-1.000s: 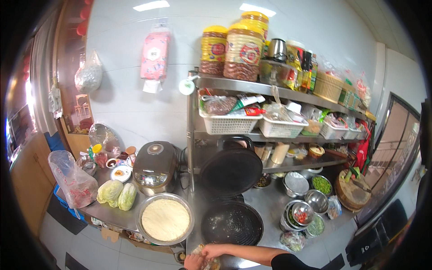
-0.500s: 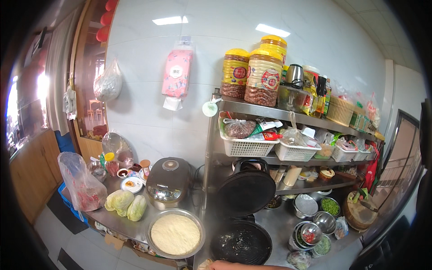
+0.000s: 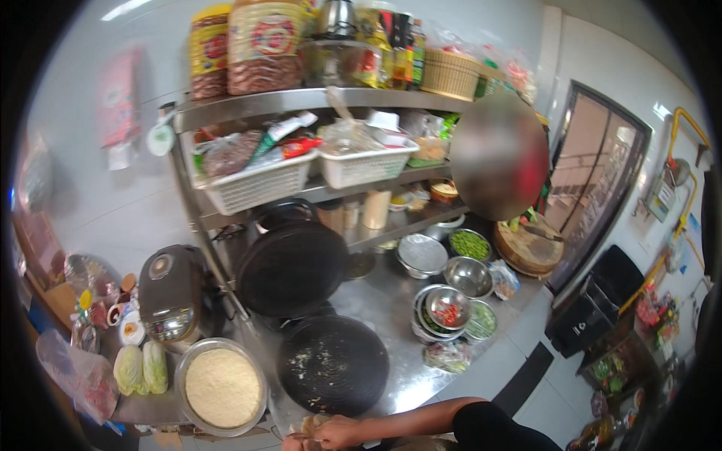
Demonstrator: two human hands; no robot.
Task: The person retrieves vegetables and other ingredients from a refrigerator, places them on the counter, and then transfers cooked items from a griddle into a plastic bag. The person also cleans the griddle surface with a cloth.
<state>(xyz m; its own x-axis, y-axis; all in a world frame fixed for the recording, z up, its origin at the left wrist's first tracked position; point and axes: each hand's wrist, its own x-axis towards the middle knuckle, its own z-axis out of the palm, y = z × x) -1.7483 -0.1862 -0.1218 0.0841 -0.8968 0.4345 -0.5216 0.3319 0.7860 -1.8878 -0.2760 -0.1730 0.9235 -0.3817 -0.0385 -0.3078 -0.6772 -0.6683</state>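
At the lower edge, my right hand [image 3: 338, 432] is closed on a crumpled tan thing [image 3: 316, 423], soft like cloth or paper; its exact kind does not show. My left hand [image 3: 293, 443], partly cut off by the frame, is closed against the same tan thing. Just beyond my hands lies the black round pan of an electric griddle [image 3: 334, 367], with pale crumbs on its ridged surface. Its black lid [image 3: 293, 267] stands raised behind it. To the left is a steel bowl [image 3: 262, 402] filled with a pale yellow grainy mass.
Two napa cabbages [image 3: 143, 368] and a rice cooker [image 3: 171, 289] stand on the left counter. Steel bowls [image 3: 469, 276] with chopped vegetables and a round chopping block [image 3: 529, 248] with a knife sit right. Above hangs a loaded steel shelf [image 3: 263, 103]. A black bin [image 3: 594, 308] stands on the floor.
The view has swung right and down, so the shelf and griddle appear further left. More of my right arm and its black sleeve shows, and my left hand has come into view.
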